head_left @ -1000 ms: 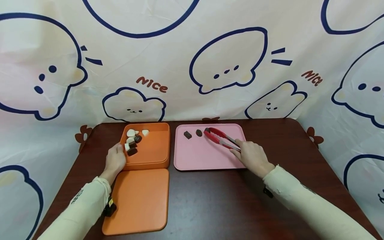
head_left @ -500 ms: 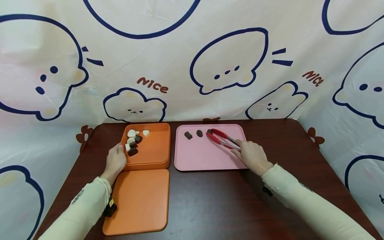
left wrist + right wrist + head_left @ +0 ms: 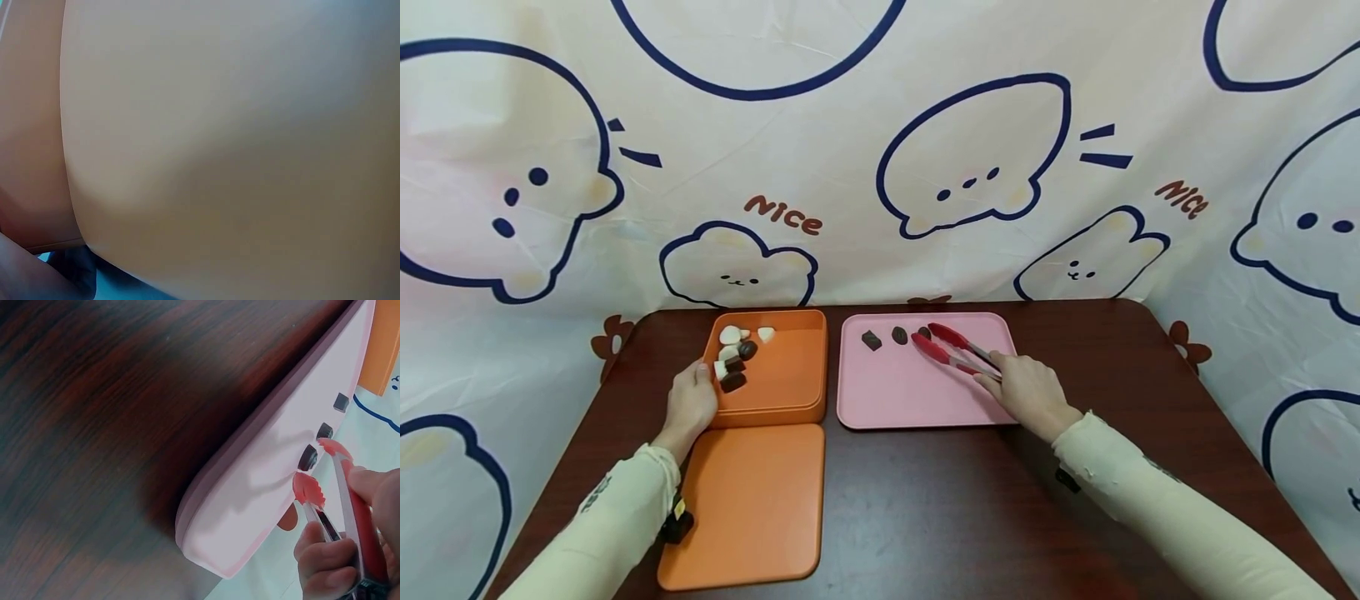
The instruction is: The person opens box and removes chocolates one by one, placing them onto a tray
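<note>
In the head view my right hand [image 3: 1032, 390] holds red-tipped metal tongs [image 3: 949, 336] over the pink tray [image 3: 917, 392]. The tongs' tips stand spread apart next to a round dark chocolate [image 3: 924, 332], which lies on the tray. To its left are an oval dark chocolate [image 3: 899, 335] and a square one [image 3: 871, 340]. The right wrist view shows the tong tips [image 3: 306, 489] on either side of the nearest chocolate [image 3: 308, 457]. My left hand [image 3: 691, 400] grips the left wall of the orange box [image 3: 786, 375]; most of its fingers are hidden.
Several white and dark chocolates [image 3: 728, 353] lie along the box's left side. An orange lid [image 3: 752, 508] lies flat in front of the box. Everything stands on a dark wooden table [image 3: 925, 517], with a printed cloth [image 3: 850, 167] behind it.
The tips of the tongs have spread wider apart beside the round chocolate, which lies on the tray. My left hand stays at the box.
</note>
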A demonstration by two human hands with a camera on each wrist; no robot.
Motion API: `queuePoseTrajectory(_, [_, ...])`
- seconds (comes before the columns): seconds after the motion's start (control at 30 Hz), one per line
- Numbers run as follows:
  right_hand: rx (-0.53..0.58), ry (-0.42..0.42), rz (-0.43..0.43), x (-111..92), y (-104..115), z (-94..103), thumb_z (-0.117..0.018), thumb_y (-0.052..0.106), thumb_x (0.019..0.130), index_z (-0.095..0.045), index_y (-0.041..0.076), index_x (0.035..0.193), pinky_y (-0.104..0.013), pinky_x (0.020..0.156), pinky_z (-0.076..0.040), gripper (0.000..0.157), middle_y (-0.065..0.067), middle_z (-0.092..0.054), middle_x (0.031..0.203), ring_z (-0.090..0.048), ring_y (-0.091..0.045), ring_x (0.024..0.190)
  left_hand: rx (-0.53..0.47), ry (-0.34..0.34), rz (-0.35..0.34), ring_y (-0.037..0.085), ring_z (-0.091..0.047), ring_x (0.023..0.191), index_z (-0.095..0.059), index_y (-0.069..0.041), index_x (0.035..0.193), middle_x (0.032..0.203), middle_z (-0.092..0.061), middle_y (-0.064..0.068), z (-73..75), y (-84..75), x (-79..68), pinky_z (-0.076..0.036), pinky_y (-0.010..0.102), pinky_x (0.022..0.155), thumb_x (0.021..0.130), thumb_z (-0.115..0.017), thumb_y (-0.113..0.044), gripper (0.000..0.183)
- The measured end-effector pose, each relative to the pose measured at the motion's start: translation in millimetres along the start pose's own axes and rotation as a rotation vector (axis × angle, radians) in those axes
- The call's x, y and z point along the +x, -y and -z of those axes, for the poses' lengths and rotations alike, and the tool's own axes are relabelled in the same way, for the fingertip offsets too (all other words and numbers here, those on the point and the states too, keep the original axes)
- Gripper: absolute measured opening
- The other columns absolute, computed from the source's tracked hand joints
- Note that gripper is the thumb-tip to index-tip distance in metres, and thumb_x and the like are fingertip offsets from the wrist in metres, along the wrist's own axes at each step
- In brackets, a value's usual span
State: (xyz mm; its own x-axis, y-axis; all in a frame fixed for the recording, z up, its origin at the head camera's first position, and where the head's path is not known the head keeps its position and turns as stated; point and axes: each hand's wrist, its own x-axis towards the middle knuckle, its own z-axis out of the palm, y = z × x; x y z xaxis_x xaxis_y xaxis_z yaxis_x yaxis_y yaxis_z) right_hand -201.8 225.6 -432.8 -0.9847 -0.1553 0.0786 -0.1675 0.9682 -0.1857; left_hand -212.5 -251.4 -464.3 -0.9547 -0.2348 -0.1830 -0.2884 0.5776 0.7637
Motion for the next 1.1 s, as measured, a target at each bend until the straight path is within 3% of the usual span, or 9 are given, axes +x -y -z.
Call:
queuePoseTrajectory(0.3, [0.087,-0.01,-0.012,0,4,7.5,-0.068,0.04,0.096,-0.066,0.009,0.108,-0.028,0.043,-0.039,0.034,-0.003,-0.052,0.061,-0.048,-0.017,0.053,-0.005,-0.007,0.012,0.042,-0.039,0.142,-0.022,-0.001,0.16,0.146,-0.045,0.028,-0.8,-0.1,-0.5,-0.03,0.063,0.119,0.112,-0.008,-0.033,0.06])
queuePoseTrajectory(0.7, [0.141,-0.058,0.052,-1,34,15.4,-0.071,0.04,0.094,-0.067,0.012,0.111,-0.029,0.046,-0.039,0.033,-0.001,-0.056,0.068,-0.05,-0.017,0.057,0.002,0.001,0.002,0.043,-0.035,0.146,-0.023,-0.001,0.16,0.153,-0.041,0.028,-0.6,0.3,-0.5,-0.029,0.063,0.12,0.112,-0.008,-0.033,0.06])
queuePoseTrajectory(0.93, [0.149,-0.1,0.126,0,55,14.7,-0.072,0.04,0.094,-0.069,0.014,0.113,-0.028,0.053,-0.04,0.033,0.003,-0.057,0.069,-0.051,-0.016,0.063,-0.002,-0.03,-0.019,0.038,-0.048,0.121,-0.041,0.0,0.149,0.12,-0.053,0.023,-2.1,0.5,-1.5,-0.041,0.057,0.105,0.111,-0.008,-0.035,0.061])
queuePoseTrajectory(1.1, [0.15,-0.098,0.169,1,71,14.7,-0.071,0.04,0.094,-0.068,0.014,0.113,-0.03,0.059,-0.044,0.032,0.003,-0.06,0.069,-0.052,-0.016,0.062,-0.003,-0.027,-0.024,0.04,-0.047,0.128,-0.038,-0.001,0.152,0.131,-0.052,0.026,-1.7,0.8,-1.4,-0.039,0.059,0.111,0.111,-0.007,-0.035,0.061])
